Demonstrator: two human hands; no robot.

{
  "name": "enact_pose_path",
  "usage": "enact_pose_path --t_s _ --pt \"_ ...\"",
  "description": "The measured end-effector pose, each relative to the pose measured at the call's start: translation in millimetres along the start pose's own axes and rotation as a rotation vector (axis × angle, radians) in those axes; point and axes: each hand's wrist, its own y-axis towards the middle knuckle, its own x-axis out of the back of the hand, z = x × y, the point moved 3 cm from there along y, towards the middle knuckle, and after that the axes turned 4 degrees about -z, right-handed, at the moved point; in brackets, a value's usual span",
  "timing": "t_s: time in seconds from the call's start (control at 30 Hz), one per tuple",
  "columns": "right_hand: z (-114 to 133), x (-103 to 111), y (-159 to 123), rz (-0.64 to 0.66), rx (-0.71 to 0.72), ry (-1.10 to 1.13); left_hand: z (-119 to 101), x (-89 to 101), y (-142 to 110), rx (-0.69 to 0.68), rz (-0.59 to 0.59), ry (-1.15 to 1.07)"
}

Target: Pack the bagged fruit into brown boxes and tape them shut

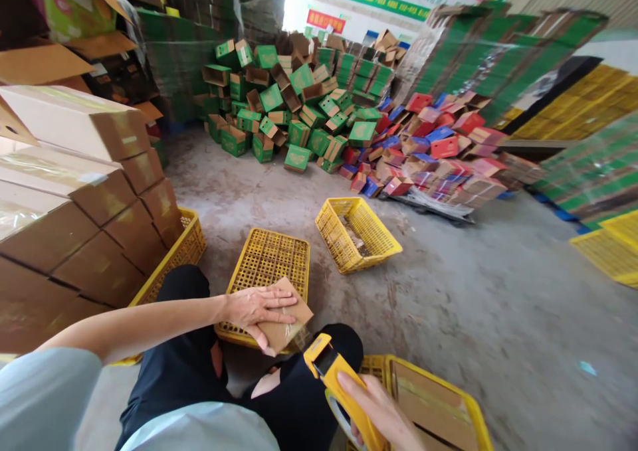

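Note:
Fingers spread, my left hand (262, 309) lies flat on a small brown cardboard box (294, 311). The box rests on an upturned yellow plastic crate (272, 262) in front of my knees. In my right hand (373, 404) is a yellow tape dispenser (349, 394), fingers wrapped round it, with a roll of tape partly visible beneath. Clear tape (302, 338) shows between the box's right edge and the dispenser's head. The underside of the box is hidden.
Sealed cartons (114, 205) are stacked at my left. A yellow crate holding cardboard (433, 401) stands at my right. Ahead is another yellow basket (356, 235) with scraps inside. Heaps of green boxes (296, 155) and red and blue boxes (443, 147) lie farther off.

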Motion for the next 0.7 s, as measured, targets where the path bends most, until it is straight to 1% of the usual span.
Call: enact_pose_path --t_s 0.27,0.4,0.5,0.57,0.6,0.7 --pt "-21 -12 26 0.036 0.024 0.024 -5 -1.3 1 -0.006 0.044 0.053" --pt "-20 -21 38 0.039 0.036 0.019 -8 3.1 1 -0.007 0.021 0.053" --pt "-15 -30 49 0.050 0.060 0.028 -9 5.4 0 0.016 0.038 0.038" --pt "-8 -34 56 0.059 0.077 0.029 -6 3.9 -2 0.059 0.031 0.034" --pt "-4 -36 59 0.063 0.084 0.032 -2 2.2 -3 0.097 0.007 0.037" --pt "13 -41 69 0.062 0.119 0.053 20 -3.4 -11 0.284 -0.144 0.038"
